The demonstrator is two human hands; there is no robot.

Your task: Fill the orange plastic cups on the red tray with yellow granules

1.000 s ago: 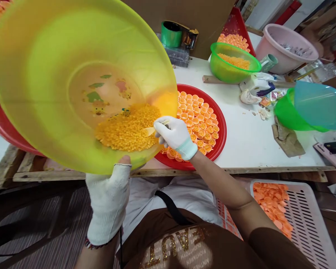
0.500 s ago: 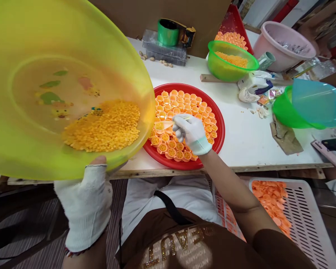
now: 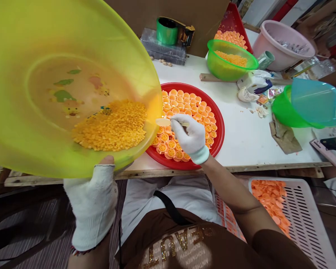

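My left hand (image 3: pixel 93 203), in a white glove with a bare thumb tip, grips the lower rim of a large yellow basin (image 3: pixel 19 123), tilted toward me. Small yellow pellets (image 3: pixel 114 129) are heaped at the basin's lower right. My right hand (image 3: pixel 189 134), gloved in white, pinches a small pale spoon (image 3: pixel 164 122) whose bowl points at the basin's right rim. Beneath that hand a round red tray (image 3: pixel 220 138) bears many small orange cups (image 3: pixel 194 109). Cups near the front hold yellow pellets; ones at the back look empty. The basin hides the tray's left side.
Behind stand a green bowl (image 3: pixel 217 67) of yellow pellets, a pink tub (image 3: pixel 268 45) and a tape dispenser (image 3: pixel 167 31) on a plastic-wrapped stack. Farther right is a green basin (image 3: pixel 282 110) with a blue piece. A white crate (image 3: pixel 310 209) with orange pieces sits below the table edge.
The yellow basin and my left hand have shifted right, covering more of the tray. My right hand has drawn the spoon slightly up from over the cups to the basin's rim.
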